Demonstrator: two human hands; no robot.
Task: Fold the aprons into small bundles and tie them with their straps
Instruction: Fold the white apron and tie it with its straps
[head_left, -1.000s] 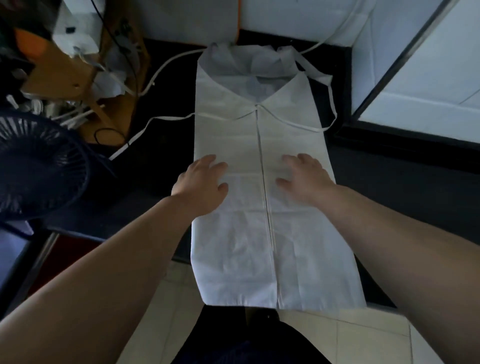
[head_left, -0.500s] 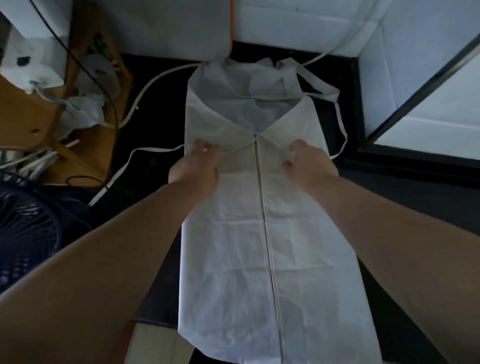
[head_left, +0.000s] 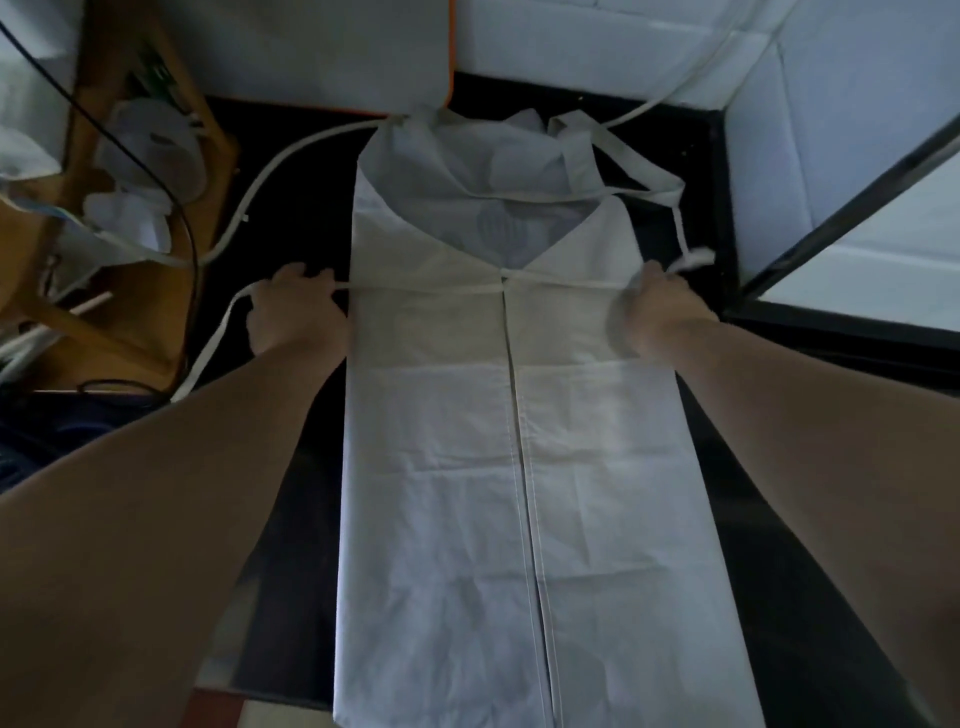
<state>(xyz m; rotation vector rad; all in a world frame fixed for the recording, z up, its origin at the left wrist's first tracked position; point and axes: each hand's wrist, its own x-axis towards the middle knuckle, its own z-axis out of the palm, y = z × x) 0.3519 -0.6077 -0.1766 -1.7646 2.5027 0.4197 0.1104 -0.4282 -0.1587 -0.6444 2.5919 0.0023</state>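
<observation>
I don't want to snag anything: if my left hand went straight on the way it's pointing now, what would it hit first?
Probably the loose strap curving across the dark tabletop just beyond your left hand, though depth is unclear.

I look down on a black worktop (head_left: 753, 519) in dim light. Most of the brightness comes off the white panelled wall (head_left: 623, 47) ahead of me. At the far side sits a grey board (head_left: 322, 47) with an orange edge; I cannot tell whether it leans or lies flat. To my right, a dark frame (head_left: 841, 202) runs diagonally beside a pale pane (head_left: 883, 270). To my left is brown wooden furniture (head_left: 124, 332) with crumpled white material (head_left: 145, 171) on it, and a black cable (head_left: 193, 249) loops across. A sliver of light floor tile (head_left: 280, 719) shows below the worktop's near edge.
</observation>
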